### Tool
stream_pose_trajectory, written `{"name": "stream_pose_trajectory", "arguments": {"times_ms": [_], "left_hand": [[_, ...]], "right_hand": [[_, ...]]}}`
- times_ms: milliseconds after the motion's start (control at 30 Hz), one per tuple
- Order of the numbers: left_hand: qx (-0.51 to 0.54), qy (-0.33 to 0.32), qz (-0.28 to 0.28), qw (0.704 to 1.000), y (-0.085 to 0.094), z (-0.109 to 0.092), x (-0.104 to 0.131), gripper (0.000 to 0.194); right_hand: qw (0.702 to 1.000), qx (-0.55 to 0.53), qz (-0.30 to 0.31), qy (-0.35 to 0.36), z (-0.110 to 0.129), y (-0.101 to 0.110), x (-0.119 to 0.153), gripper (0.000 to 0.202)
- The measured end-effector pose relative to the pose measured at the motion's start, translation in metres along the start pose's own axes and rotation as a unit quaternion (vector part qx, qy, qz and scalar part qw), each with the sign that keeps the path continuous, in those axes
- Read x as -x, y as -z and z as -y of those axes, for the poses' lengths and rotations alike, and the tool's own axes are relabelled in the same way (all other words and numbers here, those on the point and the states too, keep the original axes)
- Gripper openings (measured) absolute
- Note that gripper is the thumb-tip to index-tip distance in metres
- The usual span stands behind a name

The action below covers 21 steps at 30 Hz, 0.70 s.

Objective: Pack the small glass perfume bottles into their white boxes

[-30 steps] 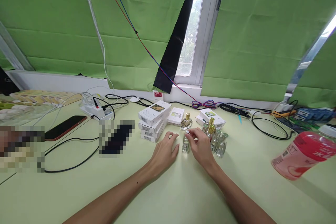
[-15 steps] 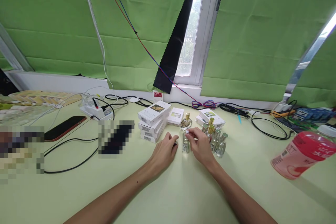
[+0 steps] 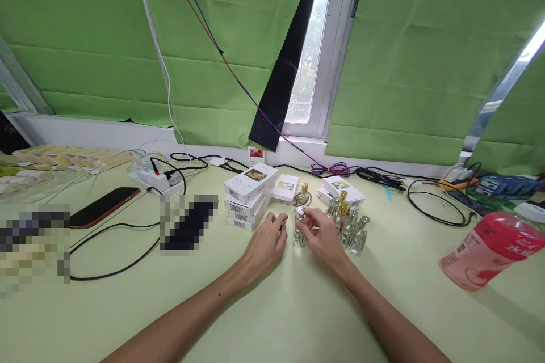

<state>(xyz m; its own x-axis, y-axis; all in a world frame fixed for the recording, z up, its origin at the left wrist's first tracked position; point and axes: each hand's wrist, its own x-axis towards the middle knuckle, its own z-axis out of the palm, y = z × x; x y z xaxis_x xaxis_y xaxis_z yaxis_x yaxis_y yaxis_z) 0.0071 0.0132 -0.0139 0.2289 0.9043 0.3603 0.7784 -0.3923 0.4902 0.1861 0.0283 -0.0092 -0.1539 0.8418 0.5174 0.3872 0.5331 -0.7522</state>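
Observation:
Between my hands a small clear glass perfume bottle [image 3: 298, 237] stands upright on the table. My right hand [image 3: 324, 236] pinches it around its silvery top. To its left, my left hand [image 3: 264, 239] is closed, thumb against fingers; a small object seems to be at the fingertips, too hidden to name. Just right of my right hand, several similar glass bottles [image 3: 358, 236] with green and gold tops stand close together. A rounder bottle with a gold top [image 3: 302, 197] is behind the held one.
White boxes [image 3: 250, 184] are stacked beyond my left hand. More white boxes [image 3: 284, 188] lie at the back. A phone [image 3: 104, 207], a power strip [image 3: 164, 180] and black cables [image 3: 114, 278] are left. A pink container [image 3: 489, 249] stands right.
My right hand and the bottle have shifted slightly left. My left fingertips have risen a little and straightened; the bottle and hands are now nearer each other.

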Motion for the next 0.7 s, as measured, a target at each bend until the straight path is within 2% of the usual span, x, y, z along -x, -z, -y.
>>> {"name": "stream_pose_trajectory", "arguments": {"times_ms": [233,367,600,700], "left_hand": [[0.071,-0.036,-0.095,0.992,0.006,-0.009,-0.001,0.030],[0.080,-0.040,-0.129,0.988,0.008,-0.012,0.001,0.032],[0.132,-0.060,-0.145,0.979,0.005,-0.011,0.004,0.032],[0.140,-0.077,-0.143,0.977,0.000,-0.009,0.006,0.033]], "right_hand": [[0.997,-0.070,0.005,-0.037,0.002,-0.005,0.002,0.026],[0.991,-0.117,0.018,-0.066,0.009,-0.007,0.004,0.030],[0.993,-0.083,-0.083,-0.029,0.023,-0.002,0.005,0.029],[0.991,-0.089,-0.097,-0.024,0.026,-0.001,0.006,0.032]]}}
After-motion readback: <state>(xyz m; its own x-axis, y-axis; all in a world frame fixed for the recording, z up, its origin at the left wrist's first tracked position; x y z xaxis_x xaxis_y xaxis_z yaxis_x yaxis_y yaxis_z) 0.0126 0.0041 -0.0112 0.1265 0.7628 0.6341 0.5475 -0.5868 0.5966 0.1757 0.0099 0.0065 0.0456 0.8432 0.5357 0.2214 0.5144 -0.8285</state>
